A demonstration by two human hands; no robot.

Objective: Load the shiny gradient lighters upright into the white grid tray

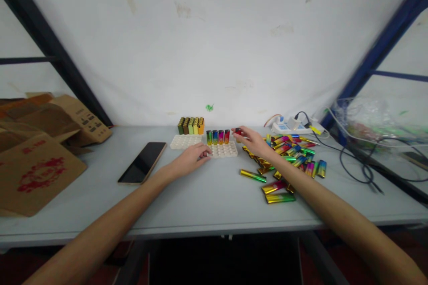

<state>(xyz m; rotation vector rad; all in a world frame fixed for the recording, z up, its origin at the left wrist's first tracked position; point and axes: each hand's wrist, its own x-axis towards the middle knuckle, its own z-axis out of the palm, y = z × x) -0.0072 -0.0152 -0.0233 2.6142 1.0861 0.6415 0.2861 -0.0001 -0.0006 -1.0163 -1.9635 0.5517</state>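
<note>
My right hand [254, 141] pinches a red and gold lighter casing [238, 132] just past the right end of a white holed tray [227, 150]. Along the tray's back row stand several upright casings in green, blue, purple and red [221, 137]. My left hand [194, 159] is at the tray's left edge, fingers curled against it. Behind that hand lies a second white holed tray [180, 141], partly covered by the fingers. A block of upright green, brown and yellow casings [191, 126] stands behind it.
Loose shiny casings [281, 197] lie heaped under and around my right forearm. A phone [143, 163] lies left of my left hand. Cardboard boxes [40, 173] fill the left side. At the back right are a power strip [284, 128], a black cable [364, 173] and a plastic bag [371, 120].
</note>
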